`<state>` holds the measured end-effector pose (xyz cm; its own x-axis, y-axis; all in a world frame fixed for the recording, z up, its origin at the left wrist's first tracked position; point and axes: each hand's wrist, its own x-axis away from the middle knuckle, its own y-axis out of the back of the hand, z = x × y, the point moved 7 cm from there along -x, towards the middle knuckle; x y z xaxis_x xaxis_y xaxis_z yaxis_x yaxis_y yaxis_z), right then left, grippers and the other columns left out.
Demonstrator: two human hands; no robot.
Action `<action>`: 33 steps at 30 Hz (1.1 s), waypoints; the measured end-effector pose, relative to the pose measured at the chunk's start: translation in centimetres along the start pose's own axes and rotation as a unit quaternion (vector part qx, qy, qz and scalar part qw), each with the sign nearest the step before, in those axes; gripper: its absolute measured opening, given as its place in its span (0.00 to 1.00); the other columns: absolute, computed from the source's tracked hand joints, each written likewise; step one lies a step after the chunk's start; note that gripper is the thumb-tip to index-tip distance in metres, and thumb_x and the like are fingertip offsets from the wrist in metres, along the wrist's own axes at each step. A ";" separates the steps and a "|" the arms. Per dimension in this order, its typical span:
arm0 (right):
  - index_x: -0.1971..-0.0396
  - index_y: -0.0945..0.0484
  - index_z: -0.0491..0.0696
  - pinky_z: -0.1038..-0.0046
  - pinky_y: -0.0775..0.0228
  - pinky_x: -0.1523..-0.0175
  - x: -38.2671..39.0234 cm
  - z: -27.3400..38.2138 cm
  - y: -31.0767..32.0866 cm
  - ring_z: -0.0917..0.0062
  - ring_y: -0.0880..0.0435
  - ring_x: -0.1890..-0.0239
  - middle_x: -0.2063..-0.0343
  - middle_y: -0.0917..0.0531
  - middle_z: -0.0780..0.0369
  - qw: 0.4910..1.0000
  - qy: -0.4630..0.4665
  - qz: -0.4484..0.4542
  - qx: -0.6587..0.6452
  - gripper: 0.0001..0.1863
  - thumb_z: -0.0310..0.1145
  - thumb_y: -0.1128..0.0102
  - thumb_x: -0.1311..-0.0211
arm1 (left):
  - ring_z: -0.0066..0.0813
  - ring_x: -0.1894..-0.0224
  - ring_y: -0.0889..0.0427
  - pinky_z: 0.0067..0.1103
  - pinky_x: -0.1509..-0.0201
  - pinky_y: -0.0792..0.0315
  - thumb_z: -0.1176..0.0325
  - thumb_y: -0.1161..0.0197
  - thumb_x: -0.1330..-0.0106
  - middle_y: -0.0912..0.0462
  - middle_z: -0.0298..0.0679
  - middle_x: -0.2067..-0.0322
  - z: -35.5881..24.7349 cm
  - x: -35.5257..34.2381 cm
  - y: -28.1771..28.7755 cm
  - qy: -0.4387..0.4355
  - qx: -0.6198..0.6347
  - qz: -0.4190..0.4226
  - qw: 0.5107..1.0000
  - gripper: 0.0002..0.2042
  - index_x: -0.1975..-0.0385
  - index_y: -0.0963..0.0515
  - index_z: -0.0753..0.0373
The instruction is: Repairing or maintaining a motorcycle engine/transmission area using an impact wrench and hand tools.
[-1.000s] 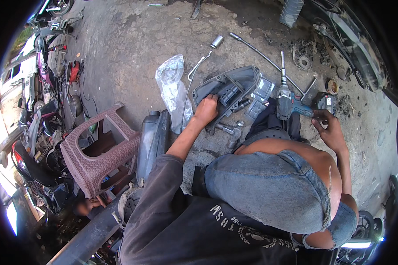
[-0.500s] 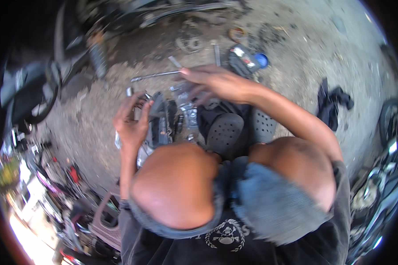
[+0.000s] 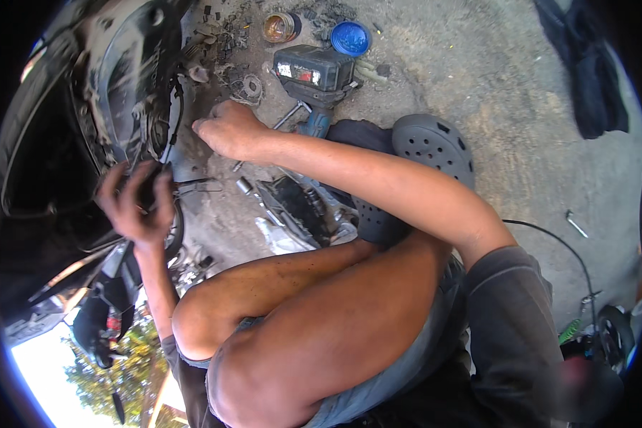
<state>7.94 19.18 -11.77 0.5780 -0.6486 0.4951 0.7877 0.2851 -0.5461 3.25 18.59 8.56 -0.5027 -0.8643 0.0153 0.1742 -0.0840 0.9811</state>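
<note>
My left hand (image 3: 139, 207) is at the dark underside of a motorcycle (image 3: 125, 78). Its bent fingers curl around something dark that I cannot make out. Further right, my right hand (image 3: 232, 134) is closed in a fist close to the motorcycle's side; whatever it holds is hidden. A silver T-handled wrench (image 3: 292, 113) shows beside and partly behind this hand. Below the right forearm, a silver socket (image 3: 244, 185) lies by a dark open tool case (image 3: 292, 207) with clear plastic packaging (image 3: 282, 239) at its edge.
A black-and-grey box (image 3: 314, 71) stands beyond my right forearm, with a blue lid (image 3: 350, 38) and an open round tin (image 3: 278, 28) behind it. My grey clog (image 3: 435, 146) is on the ground. Dark cloth (image 3: 585, 71) and a small wrench (image 3: 576, 224) lie right.
My view has swung toward the motorcycle at left. My left hand has gone from beside the tool case to the motorcycle. The right hand, fingers spread before, is now closed.
</note>
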 end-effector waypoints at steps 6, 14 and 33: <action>0.74 0.21 0.31 0.61 0.27 0.54 -5.3 -4.8 -0.5 0.51 0.18 0.62 0.72 0.20 0.40 0.999 -0.012 -0.036 -0.005 0.18 0.34 0.44 0.57 | 0.43 0.46 0.36 0.34 0.41 0.41 0.55 0.41 0.36 0.37 0.52 0.50 6.4 -4.8 -0.5 0.012 -0.059 -0.092 0.994 0.23 0.55 0.29 0.72; 0.57 0.24 0.38 0.67 0.31 0.45 -11.6 -7.6 -2.8 0.57 0.21 0.53 0.61 0.20 0.43 0.998 -0.036 0.006 -0.052 0.21 0.27 0.43 0.56 | 0.45 0.40 0.44 0.42 0.36 0.44 0.52 0.36 0.42 0.52 0.51 0.45 11.5 -5.9 -5.9 -0.009 -0.017 -0.109 0.994 0.36 0.47 0.48 0.70; 0.51 0.26 0.42 0.65 0.31 0.45 -19.9 -9.7 -9.0 0.58 0.22 0.51 0.54 0.22 0.47 0.986 -0.022 0.101 -0.130 0.23 0.33 0.42 0.49 | 0.39 0.43 0.36 0.38 0.39 0.38 0.51 0.30 0.49 0.39 0.48 0.44 23.7 -1.0 -6.9 0.125 0.272 -0.153 0.942 0.41 0.42 0.44 0.66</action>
<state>-12.72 22.68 -23.25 0.7305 -0.5641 0.3849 0.5781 0.2109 -0.7882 -17.52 31.77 6.33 -0.2316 -0.9367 -0.2627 -0.4408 -0.1397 0.8867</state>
